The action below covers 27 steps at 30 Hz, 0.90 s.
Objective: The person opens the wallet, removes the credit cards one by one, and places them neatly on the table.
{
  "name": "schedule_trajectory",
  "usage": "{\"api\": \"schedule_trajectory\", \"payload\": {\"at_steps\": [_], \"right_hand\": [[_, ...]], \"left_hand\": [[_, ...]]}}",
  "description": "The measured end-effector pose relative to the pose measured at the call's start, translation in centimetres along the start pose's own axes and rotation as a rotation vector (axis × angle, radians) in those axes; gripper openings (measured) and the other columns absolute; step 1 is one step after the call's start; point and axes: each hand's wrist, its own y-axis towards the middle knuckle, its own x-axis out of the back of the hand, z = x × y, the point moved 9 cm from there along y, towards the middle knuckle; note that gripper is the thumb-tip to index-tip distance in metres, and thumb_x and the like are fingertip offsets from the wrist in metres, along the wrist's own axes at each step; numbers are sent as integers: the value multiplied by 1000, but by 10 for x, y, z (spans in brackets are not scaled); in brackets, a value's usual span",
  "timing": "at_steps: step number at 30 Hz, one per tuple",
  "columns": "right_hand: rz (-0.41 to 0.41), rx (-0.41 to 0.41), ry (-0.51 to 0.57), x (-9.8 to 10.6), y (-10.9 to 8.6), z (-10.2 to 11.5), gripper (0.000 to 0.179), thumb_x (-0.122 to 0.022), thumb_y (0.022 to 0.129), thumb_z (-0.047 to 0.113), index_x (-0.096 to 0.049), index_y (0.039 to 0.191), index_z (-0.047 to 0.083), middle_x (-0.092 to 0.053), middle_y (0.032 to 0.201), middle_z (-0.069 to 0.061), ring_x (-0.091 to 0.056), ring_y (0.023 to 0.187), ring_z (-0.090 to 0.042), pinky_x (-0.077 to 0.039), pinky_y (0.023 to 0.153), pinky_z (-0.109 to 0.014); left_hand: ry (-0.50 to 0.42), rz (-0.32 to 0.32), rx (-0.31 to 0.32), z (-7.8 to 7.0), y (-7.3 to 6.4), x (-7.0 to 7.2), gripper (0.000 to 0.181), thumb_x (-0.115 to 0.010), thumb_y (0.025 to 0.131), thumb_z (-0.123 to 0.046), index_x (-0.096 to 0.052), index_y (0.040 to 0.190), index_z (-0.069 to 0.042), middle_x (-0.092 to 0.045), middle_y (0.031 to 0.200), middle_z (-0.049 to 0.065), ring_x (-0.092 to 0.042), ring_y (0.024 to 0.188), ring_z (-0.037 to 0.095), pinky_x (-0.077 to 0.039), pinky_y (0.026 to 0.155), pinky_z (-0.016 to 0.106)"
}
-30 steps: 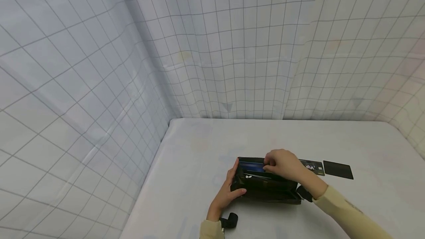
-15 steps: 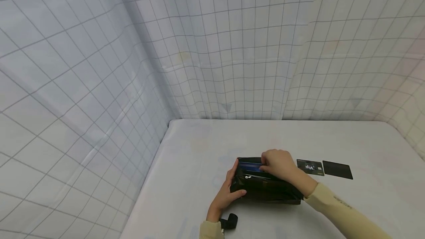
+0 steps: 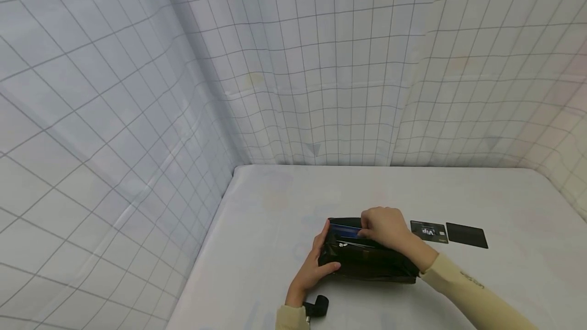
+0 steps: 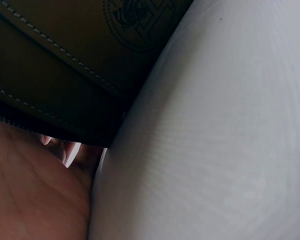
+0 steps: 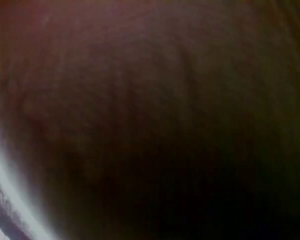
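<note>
A long dark zip-around wallet [image 3: 367,264] stands opened out on the table in the head view. My left hand [image 3: 312,271] grips its left end, thumb on the near side and fingers on the far side. Inside the far part sits a blue card [image 3: 345,231], with its right end under the fingers of my right hand [image 3: 385,225], which pinch it there. In the left wrist view, the wallet's stitched outside [image 4: 55,55] bears a printed emblem, close to my palm [image 4: 35,190]. Only dark, blurred skin [image 5: 140,90] fills most of the right wrist view.
To the right of the wallet lie a black card marked "Vip" [image 3: 428,231] and a plain black card [image 3: 467,235], side by side on the white table [image 3: 275,192]. A white gridded curtain [image 3: 321,90] hangs behind and around the table.
My right hand has shifted slightly left along the wallet over the last second, so more of the "Vip" card shows. My left hand stays where it was.
</note>
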Motion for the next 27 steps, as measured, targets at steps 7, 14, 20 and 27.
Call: {"api": "schedule_trajectory", "payload": {"at_steps": [7,14,20,27], "right_hand": [[11,10,61,4,-2,-2,32,-80,77,30,-51,65,23,-44,56,16,-39,47,-3,-32,43,-25],[-4,42,108,7,-3,-3,32,-79,78,28,-50,67,23,-43,58,17,-38,48,-2,-31,43,-25],[5,58,130,8,-4,-4,31,-78,80,30,-50,68,25,-43,58,18,-38,48,-1,-31,43,-23],[-3,85,104,7,-8,-1,35,-82,73,32,-49,68,23,-42,60,17,-37,50,-2,-31,46,-24]], "left_hand": [[-4,2,-10,1,1,0,93,-67,86,-18,-5,155,-24,-23,147,8,-27,130,25,-19,104,48],[-16,1,-5,1,0,0,93,-68,86,-23,-6,155,-25,-23,147,6,-26,131,24,-18,105,50],[-17,0,-3,2,1,1,93,-68,86,-23,-7,155,-25,-25,146,6,-27,130,24,-18,104,50],[-16,-2,0,1,1,0,93,-68,86,-22,-7,155,-25,-24,147,6,-26,130,24,-18,104,50]]}}
